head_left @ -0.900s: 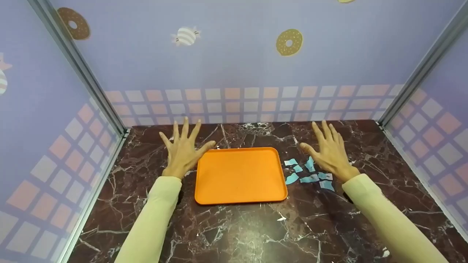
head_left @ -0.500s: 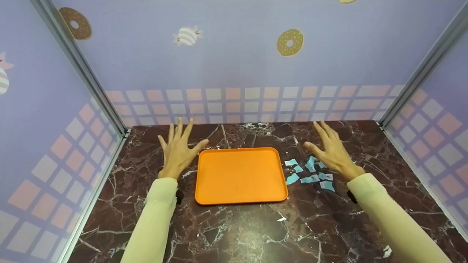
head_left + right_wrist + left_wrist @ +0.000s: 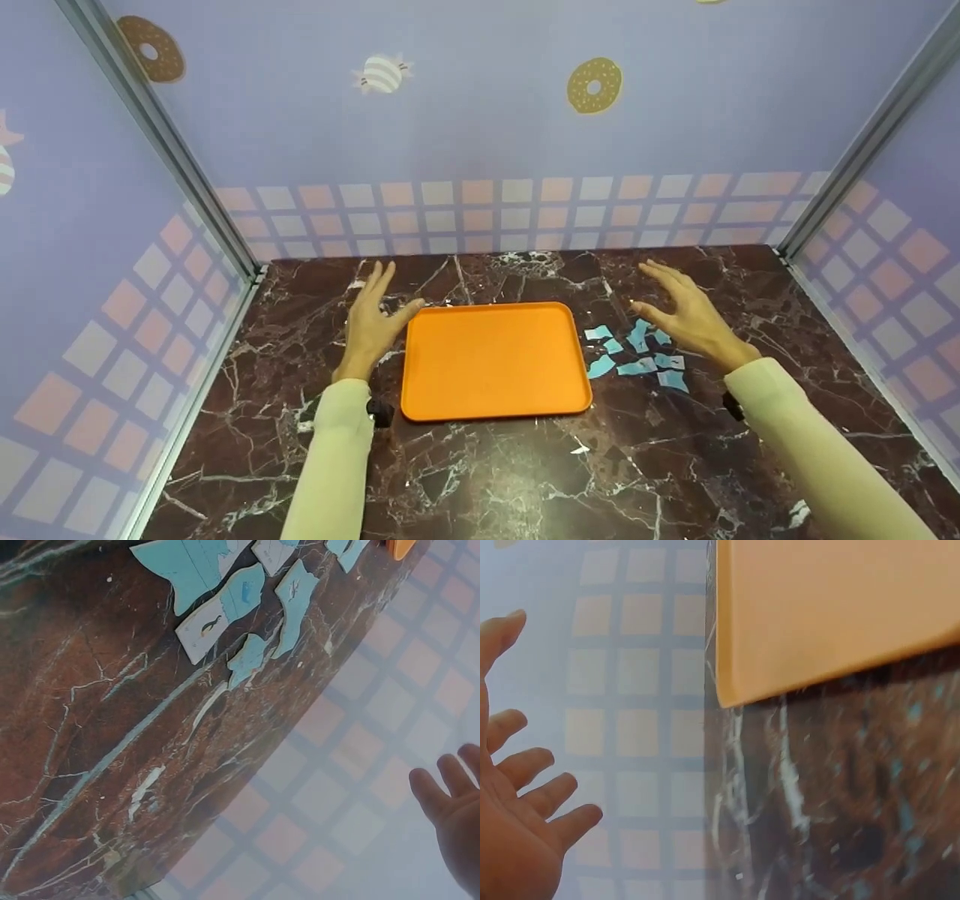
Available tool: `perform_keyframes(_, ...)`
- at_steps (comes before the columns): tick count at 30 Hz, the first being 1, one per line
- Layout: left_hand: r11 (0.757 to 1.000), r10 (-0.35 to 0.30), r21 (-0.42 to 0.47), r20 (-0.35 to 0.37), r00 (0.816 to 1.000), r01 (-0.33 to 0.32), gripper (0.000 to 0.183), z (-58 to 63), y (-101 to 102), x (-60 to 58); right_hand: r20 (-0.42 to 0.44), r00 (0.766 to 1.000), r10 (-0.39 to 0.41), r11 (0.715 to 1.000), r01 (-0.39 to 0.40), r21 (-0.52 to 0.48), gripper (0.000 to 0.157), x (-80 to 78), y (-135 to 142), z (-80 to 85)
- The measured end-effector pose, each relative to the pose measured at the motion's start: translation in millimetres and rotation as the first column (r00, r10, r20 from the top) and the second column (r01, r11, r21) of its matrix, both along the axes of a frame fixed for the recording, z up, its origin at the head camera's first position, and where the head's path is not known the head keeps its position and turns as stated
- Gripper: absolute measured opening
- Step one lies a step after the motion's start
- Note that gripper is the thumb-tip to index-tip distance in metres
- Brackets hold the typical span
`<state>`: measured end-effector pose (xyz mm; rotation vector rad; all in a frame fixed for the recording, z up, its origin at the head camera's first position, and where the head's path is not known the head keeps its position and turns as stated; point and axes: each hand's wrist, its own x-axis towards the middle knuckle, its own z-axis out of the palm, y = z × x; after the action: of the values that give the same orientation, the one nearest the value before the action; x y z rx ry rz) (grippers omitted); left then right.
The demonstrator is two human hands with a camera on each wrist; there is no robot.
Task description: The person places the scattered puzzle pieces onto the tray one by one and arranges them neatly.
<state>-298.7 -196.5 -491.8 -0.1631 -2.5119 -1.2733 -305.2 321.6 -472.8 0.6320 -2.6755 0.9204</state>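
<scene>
An orange rectangular tray (image 3: 496, 361) lies on the dark marbled table. My left hand (image 3: 372, 321) is held at the tray's left side, fingers extended and thumb toward the tray's far left corner. In the left wrist view the left hand (image 3: 525, 802) shows spread fingers with nothing in them. To the tray's right lie several light-blue, irregular puzzle pieces (image 3: 637, 367), some with printed marks. My right hand (image 3: 694, 319) hovers beside these pieces, thumb apart from the fingers, holding nothing. The right wrist view shows loose puzzle pieces (image 3: 221, 615) and part of the right hand (image 3: 457, 817).
A patterned back wall (image 3: 480, 135) and two side walls enclose the marbled table (image 3: 510, 480). Metal corner posts (image 3: 172, 150) stand at the left and right. A small white scrap (image 3: 580, 450) lies in front of the tray.
Both hands have turned more sideways, their fingers less spread. The right hand has shifted slightly right and toward the body, uncovering more puzzle pieces. The tray and pieces have stayed put.
</scene>
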Motion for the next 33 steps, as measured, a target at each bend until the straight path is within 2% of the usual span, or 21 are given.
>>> perform_keyframes(9,0.982,0.028,0.187,0.036,0.999,-0.035,0.084,-20.6,-4.4,2.9,0.023,0.999,0.025,1.000,-0.025,0.007,0.054,5.4,11.2,-7.3)
perform_keyframes(18,0.948,-0.019,0.319,0.076,0.997,-0.006,0.079,-37.9,-3.7,6.4,0.098,0.995,0.037,0.999,-0.036,-0.017,0.045,10.5,25.5,-16.9)
perform_keyframes(25,0.928,-0.032,0.373,0.122,0.992,-0.016,0.073,-51.8,-2.8,9.3,0.121,0.992,0.039,0.999,-0.041,0.016,0.040,12.5,33.9,-25.3)
perform_keyframes(33,0.928,-0.023,0.372,0.154,0.988,-0.036,0.068,-57.4,1.2,9.4,0.208,0.978,0.023,1.000,-0.025,0.004,0.040,17.6,47.9,-33.0)
